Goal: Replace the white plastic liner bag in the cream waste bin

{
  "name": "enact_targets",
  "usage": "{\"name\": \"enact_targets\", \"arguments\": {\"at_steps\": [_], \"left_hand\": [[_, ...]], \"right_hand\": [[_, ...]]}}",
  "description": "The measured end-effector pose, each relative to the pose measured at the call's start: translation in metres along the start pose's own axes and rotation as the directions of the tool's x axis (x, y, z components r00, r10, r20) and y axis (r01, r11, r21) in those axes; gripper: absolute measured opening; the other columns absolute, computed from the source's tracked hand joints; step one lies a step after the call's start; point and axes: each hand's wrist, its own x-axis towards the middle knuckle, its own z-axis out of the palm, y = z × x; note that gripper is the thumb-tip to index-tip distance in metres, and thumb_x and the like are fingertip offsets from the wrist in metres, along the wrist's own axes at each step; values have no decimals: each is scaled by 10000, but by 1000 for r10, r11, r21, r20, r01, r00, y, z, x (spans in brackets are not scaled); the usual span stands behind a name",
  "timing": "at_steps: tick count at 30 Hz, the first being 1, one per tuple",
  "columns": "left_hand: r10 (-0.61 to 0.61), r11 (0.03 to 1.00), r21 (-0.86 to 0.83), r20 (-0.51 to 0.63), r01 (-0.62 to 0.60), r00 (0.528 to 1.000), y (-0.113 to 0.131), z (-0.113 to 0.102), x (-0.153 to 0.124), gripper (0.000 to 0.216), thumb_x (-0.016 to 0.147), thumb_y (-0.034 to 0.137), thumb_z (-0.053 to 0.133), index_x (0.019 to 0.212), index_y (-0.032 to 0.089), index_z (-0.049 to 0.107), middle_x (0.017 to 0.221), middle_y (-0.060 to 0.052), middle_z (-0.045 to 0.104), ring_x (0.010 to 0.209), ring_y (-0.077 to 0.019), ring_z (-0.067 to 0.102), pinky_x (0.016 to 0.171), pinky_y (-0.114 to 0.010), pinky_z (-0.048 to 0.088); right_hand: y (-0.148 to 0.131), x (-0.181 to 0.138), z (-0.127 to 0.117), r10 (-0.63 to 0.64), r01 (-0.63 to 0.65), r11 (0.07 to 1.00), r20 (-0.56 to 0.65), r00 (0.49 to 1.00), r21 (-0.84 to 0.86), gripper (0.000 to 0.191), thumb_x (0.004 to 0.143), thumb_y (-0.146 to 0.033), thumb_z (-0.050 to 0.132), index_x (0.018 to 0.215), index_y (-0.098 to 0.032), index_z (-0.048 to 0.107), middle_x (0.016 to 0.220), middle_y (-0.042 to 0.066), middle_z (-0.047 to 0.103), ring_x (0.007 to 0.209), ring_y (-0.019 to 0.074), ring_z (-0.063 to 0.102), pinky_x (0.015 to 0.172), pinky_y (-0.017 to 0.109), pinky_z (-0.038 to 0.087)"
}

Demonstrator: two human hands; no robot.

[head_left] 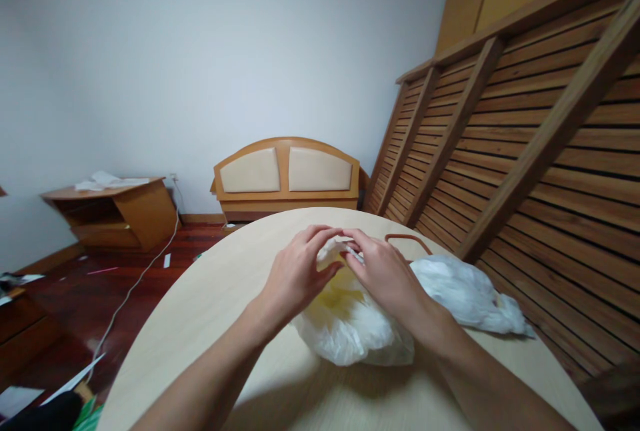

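Observation:
A white plastic bag [350, 338] with something yellow showing through it sits on the round table [210, 311]. Both hands meet at its gathered top. My left hand [300, 264] curls round the left side of the bag's mouth, its thumb and fingers closed on the plastic. From the right, my right hand [383, 268] pinches the other side of the mouth, its fingertips close to those of the left. The yellow contents are too unclear to name.
Right of my hands lies a second white plastic bag [465, 291], with a brown loop [410, 238] behind it. A slatted wooden frame [500, 151] leans along the right. Beyond the table stand a headboard [285, 171] and a low cabinet [115, 218]; a cable [135, 284] crosses the floor.

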Motion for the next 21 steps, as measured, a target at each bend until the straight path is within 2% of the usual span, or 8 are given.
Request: {"name": "enact_targets", "arguments": {"at_steps": [3,5,8,11,14,18,21], "left_hand": [[-71,997,19,-5,71,997,-4,4,1,402,926,186,637,1309,300,595,1213,-35,726,1037,-218,708,877,-346,566],[-106,993,57,-15,106,994,-8,5,2,320,933,175,620,1229,291,648,1142,-24,753,987,-217,720,840,-329,563],[-148,984,94,-18,149,989,-13,4,3,211,922,153,616,1085,255,701,1059,-19,768,933,-209,722,803,-303,552],[-176,979,100,-35,179,984,-14,3,3,179,933,165,601,1059,240,704,1033,-26,770,924,-208,720,791,-294,546],[-160,982,97,-36,163,986,-12,4,2,221,935,152,588,1101,246,701,1054,-28,760,937,-211,717,804,-303,552],[-94,992,87,-26,96,995,-9,7,1,384,931,153,598,1280,310,639,1246,-25,695,1012,-200,705,872,-307,556],[-74,994,86,-4,74,997,-9,7,0,288,937,191,613,1192,300,693,1244,-19,690,996,-195,708,879,-306,553]], "right_hand": [[3,0,6,-65,67,985,-22,998,158,325,927,-139,575,1244,-207,570,1157,88,747,1039,232,724,876,351,551],[5,-1,7,-63,67,978,-27,998,195,360,905,-192,632,1252,-213,540,1156,85,739,1027,233,722,870,357,554],[4,-2,4,-22,26,995,-40,999,98,373,855,-253,712,1197,-211,567,1123,83,733,990,253,718,847,378,552],[2,-3,0,6,-6,1000,-27,1000,-19,177,889,-229,672,1063,-208,644,1040,72,750,967,260,715,848,385,539],[2,-2,0,19,-20,998,-10,1000,-58,145,907,-185,643,1041,-219,686,1004,57,772,949,255,725,839,371,535],[1,0,3,-14,13,1000,-42,999,-28,181,929,-179,616,1080,-234,700,1044,45,782,958,237,730,844,352,530],[1,0,4,-24,25,999,-57,998,22,169,933,-190,624,1079,-238,695,1047,36,780,963,226,729,852,346,529]]}}
